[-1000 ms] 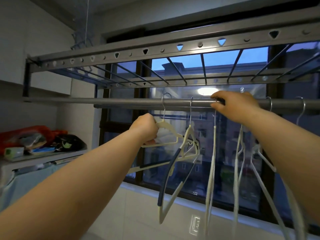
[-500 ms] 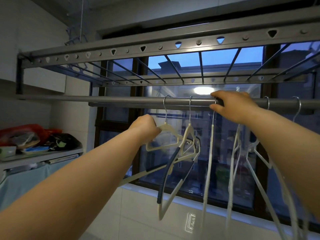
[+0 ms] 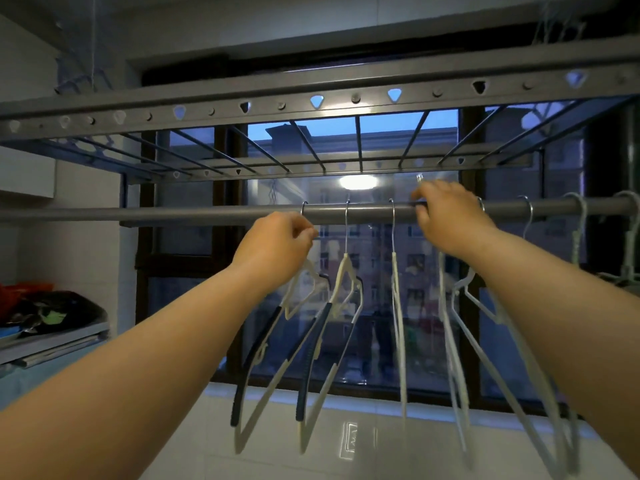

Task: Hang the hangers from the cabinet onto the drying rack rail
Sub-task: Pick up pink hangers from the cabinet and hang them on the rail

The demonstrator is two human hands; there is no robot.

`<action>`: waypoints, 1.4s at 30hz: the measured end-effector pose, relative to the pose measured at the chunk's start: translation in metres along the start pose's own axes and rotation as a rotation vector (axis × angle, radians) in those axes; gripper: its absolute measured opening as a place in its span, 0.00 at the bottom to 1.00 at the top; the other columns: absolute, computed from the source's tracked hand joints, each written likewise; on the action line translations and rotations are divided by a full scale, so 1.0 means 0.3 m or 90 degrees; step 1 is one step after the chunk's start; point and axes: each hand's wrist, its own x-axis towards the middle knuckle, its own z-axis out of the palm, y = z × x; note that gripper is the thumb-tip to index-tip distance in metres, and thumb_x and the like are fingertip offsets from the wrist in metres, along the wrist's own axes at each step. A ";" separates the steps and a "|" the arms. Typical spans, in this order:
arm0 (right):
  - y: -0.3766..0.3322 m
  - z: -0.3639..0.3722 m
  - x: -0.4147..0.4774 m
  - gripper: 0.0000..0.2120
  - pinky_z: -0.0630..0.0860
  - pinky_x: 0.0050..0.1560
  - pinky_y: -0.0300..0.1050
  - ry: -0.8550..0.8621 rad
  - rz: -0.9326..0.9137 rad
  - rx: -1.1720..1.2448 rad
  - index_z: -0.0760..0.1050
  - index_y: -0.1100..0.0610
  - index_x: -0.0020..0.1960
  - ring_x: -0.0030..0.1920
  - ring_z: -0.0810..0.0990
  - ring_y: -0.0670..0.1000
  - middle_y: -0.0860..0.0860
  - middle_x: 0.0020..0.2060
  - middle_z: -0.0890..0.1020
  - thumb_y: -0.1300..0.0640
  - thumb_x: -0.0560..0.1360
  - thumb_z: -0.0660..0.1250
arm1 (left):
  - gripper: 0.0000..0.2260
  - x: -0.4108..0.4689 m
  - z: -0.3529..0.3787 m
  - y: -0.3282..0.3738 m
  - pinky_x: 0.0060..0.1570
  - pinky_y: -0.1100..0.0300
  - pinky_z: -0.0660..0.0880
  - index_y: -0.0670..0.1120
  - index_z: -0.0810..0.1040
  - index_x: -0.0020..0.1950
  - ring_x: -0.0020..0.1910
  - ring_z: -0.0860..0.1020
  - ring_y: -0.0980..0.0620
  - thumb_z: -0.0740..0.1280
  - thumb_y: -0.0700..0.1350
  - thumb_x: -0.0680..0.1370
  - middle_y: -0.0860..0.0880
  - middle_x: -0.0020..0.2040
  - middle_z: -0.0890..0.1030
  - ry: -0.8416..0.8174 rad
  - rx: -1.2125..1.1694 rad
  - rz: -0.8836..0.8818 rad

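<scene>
My left hand (image 3: 277, 247) is now sitting higher than half a second ago: it was clutching the shoulder of the leftmost hanger (image 3: 254, 375) well under the rail (image 3: 207, 213), and now it is pinching that hanger's neck just below its hook, close under the rail. The cream-and-navy body is dangling below my wrist, with a second hanger (image 3: 313, 358) of the same kind hanging just to its right. A thin white hanger (image 3: 397, 323) is hanging between my hands. My right hand (image 3: 450, 223) is staying where it was, fingers curling over the rail and thumb beneath, with another white hanger (image 3: 450, 341) hanging directly under it.
</scene>
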 end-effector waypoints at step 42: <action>1.940 -0.889 -1.748 0.14 0.72 0.53 0.43 -0.270 0.717 -0.394 0.74 0.58 0.59 0.58 0.78 0.55 0.56 0.57 0.80 0.60 0.80 0.52 | 0.11 -0.945 2.058 1.793 0.52 0.62 0.72 0.46 0.79 0.54 0.54 0.78 0.50 0.59 0.43 0.78 0.49 0.55 0.81 -0.702 -0.292 0.277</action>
